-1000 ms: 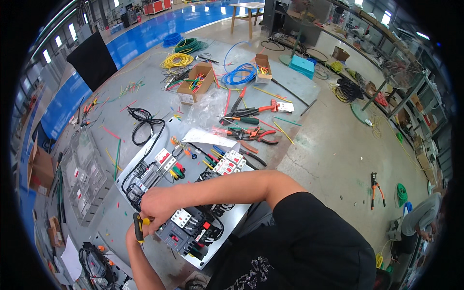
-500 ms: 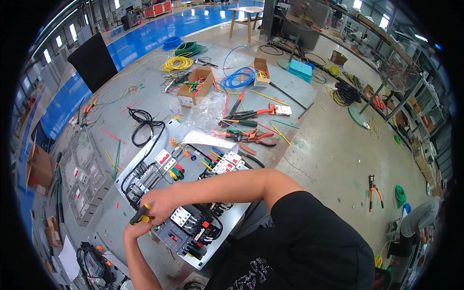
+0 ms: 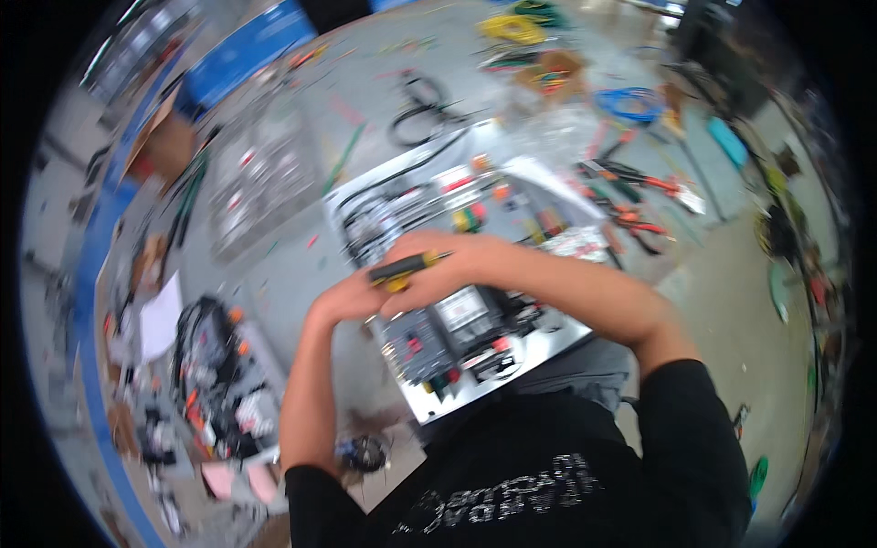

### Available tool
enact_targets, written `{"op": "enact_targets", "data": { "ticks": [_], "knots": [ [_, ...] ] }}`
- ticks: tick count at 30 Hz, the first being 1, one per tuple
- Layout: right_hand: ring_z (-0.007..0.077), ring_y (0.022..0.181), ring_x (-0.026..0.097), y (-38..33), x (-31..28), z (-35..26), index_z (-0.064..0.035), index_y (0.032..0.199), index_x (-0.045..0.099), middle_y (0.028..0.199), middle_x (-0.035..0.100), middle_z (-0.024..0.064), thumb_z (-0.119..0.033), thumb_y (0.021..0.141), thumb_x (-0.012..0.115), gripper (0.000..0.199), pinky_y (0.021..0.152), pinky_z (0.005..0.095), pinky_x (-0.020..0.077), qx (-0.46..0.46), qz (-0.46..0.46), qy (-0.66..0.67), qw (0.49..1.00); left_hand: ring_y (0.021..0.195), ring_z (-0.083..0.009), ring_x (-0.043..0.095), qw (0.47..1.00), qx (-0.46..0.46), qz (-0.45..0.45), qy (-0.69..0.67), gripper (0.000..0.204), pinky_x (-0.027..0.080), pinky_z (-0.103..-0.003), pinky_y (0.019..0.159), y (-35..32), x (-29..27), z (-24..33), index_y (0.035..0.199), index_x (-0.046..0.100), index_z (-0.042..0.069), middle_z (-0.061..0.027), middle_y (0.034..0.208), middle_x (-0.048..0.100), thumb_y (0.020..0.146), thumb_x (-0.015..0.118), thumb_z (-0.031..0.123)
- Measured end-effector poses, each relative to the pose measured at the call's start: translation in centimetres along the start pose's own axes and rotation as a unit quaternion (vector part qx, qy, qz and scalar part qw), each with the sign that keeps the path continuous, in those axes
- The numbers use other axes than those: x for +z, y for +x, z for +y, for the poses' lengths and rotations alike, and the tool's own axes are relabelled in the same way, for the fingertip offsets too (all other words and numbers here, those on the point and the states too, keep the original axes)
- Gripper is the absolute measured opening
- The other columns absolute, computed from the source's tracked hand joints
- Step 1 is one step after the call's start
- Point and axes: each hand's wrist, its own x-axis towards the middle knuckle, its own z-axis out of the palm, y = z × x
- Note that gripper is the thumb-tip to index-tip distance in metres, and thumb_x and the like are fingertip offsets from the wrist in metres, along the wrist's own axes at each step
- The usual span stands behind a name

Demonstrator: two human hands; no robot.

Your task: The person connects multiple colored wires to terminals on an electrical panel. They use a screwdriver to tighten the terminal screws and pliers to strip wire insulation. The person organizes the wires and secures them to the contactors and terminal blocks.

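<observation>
A white mounting plate (image 3: 457, 400) carries electrical parts and lies on the grey table in front of me. Over its left part, my right hand (image 3: 434, 267) is closed around a hand tool with black-and-yellow handles (image 3: 402, 268); its kind is blurred. My left hand (image 3: 350, 296) meets the right one at the plate's left edge, its fingers hidden. Just below the hands sits a dark grey circuit breaker (image 3: 416, 347), beside a black contactor with a white face (image 3: 463, 309). Above them run terminal blocks (image 3: 402, 212) and a white-and-red breaker (image 3: 457, 185).
Pliers and cutters with red handles (image 3: 630, 219) lie right of the plate. A clear plastic box (image 3: 260, 183) stands to the left. A second wired assembly (image 3: 215, 365) and white paper (image 3: 162, 315) are at lower left. Blue wire (image 3: 630, 103) is coiled at the back right.
My view has swung left and blurred, so the table and plate sit further right and higher. Both hands stay together at the plate's left side, the tool still in the right hand.
</observation>
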Motion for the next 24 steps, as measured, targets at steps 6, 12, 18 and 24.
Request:
{"op": "enact_targets", "data": {
  "ticks": [6,12,18,24],
  "knots": [
    [0.0399,0.088,0.074,1.0,0.7,-0.8,-0.0080,0.090,0.079,0.084,0.076,0.0166,-0.049,0.088,0.079,0.041,0.082,0.0473,0.0592,0.009,0.064,-0.081,0.995,0.109,-0.0186,0.070,0.999,-0.011,0.009,-0.046,0.044,0.056,-0.038,0.097,-0.8,0.5,0.6,0.126,0.074,0.005,-0.0101,0.119,0.078,0.096,0.075,0.038],
    [0.0400,0.082,0.073,1.9,0.0,-1.1,-0.0033,0.094,0.076,0.085,0.074,0.0186,-0.032,0.085,0.082,0.031,0.079,0.0467,0.0609,0.058,0.003,-0.045,0.997,0.105,-0.0173,0.069,0.998,0.020,0.015,-0.064,0.041,0.057,-0.038,0.093,-0.2,0.5,-0.1,0.126,0.074,0.004,-0.0097,0.117,0.078,0.097,0.075,0.034],
    [0.0379,0.078,0.075,1.1,-0.2,-1.4,0.0025,0.099,0.074,0.080,0.075,0.0183,-0.016,0.083,0.081,0.025,0.077,0.0440,0.0611,-0.002,0.025,-0.051,0.998,0.100,-0.0171,0.069,0.995,0.033,0.049,-0.079,0.030,0.057,-0.038,0.088,-0.1,1.0,0.5,0.122,0.075,0.005,-0.0083,0.108,0.079,0.099,0.069,0.023],
    [0.0350,0.076,0.075,1.3,-0.4,-1.2,0.0028,0.103,0.073,0.081,0.075,0.0185,-0.012,0.086,0.078,0.023,0.074,0.0439,0.0595,0.044,-0.011,-0.030,0.999,0.106,-0.0204,0.073,0.999,-0.017,0.011,-0.033,0.031,0.056,-0.038,0.091,0.0,0.6,1.0,0.123,0.075,0.003,-0.0116,0.115,0.079,0.097,0.067,0.018]
  ]
}}
